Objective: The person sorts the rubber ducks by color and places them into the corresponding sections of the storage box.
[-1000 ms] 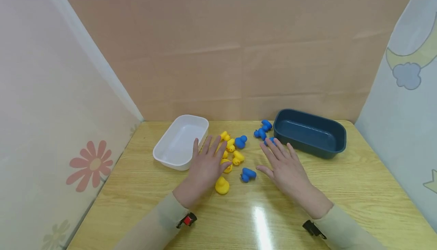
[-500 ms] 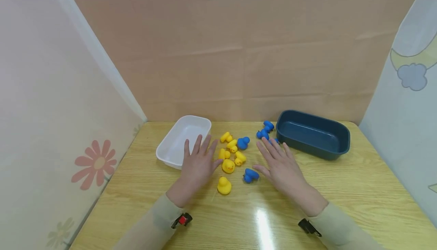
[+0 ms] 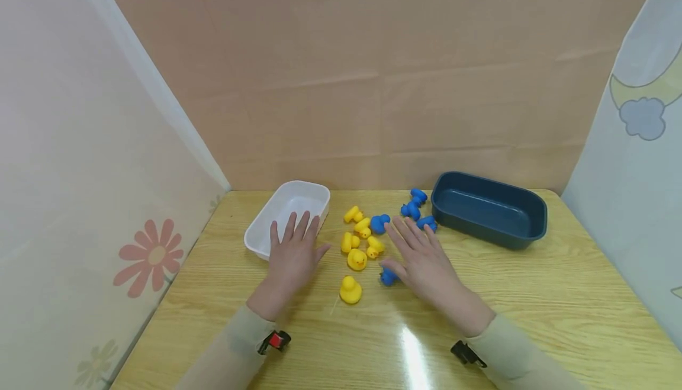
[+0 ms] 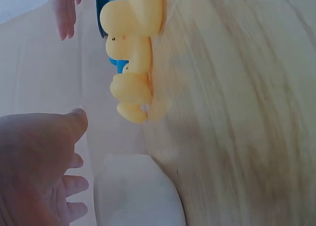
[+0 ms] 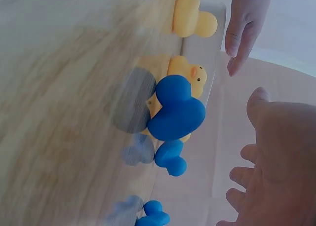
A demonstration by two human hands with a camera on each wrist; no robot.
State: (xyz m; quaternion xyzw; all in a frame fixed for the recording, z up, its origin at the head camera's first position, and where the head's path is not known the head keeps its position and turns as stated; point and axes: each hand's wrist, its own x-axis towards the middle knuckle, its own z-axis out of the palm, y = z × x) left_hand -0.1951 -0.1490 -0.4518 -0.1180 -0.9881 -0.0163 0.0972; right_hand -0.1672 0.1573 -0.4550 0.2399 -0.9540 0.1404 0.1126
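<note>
My left hand, fingers spread and holding nothing, hovers over the near right edge of a white basin. To its right lies a loose group of yellow rubber ducks, some upright and some tipped on their sides. My right hand is also spread and holds nothing. Its thumb partly covers a blue rubber duck in the head view. Another blue duck lies by its fingertips. In the right wrist view the near blue duck is below the raised palm.
A dark blue basin stands at the back right, with several blue ducks beside its left side. The wooden table meets a brown backdrop behind and patterned panels at both sides.
My left hand has moved left, away from the yellow ducks and towards the white basin. My right hand has shifted left over the near blue duck. The ducks stay where they were.
</note>
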